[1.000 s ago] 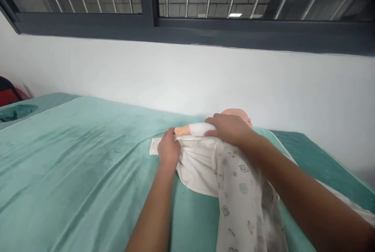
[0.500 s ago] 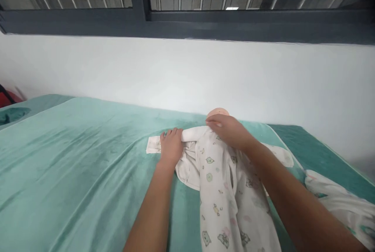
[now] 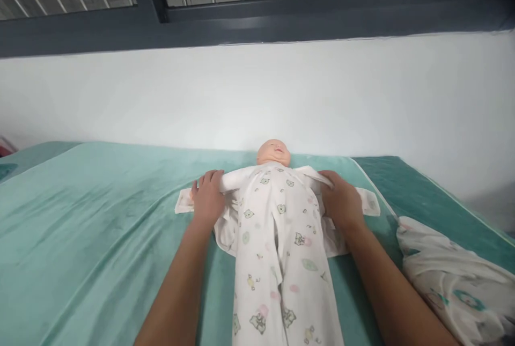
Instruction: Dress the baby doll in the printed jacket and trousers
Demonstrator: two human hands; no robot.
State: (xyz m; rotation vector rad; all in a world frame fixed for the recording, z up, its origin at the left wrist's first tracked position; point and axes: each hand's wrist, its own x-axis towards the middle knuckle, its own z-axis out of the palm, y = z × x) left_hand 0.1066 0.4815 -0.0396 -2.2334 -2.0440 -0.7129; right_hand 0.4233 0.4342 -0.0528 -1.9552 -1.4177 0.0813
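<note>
A baby doll (image 3: 273, 152) lies on its back on the green sheet (image 3: 92, 228), head toward the wall. It wears a white sleepsuit with small animal prints (image 3: 277, 249), and a plain white garment spreads out beneath it. My left hand (image 3: 207, 198) rests on the doll's sleeved arm on the left side, fingers curled over the fabric. My right hand (image 3: 341, 201) lies flat on the white cloth by the doll's other arm.
A crumpled white printed cloth (image 3: 454, 281) lies at the right on the sheet. The white wall (image 3: 257, 94) runs directly behind the bed, with a dark window frame (image 3: 241, 19) above. The bed's right edge (image 3: 442, 190) slants past the cloth.
The doll has been rolled from its side onto its back. My right hand moved from the doll's shoulder near the head to its right side. The camera shifted right and tilted.
</note>
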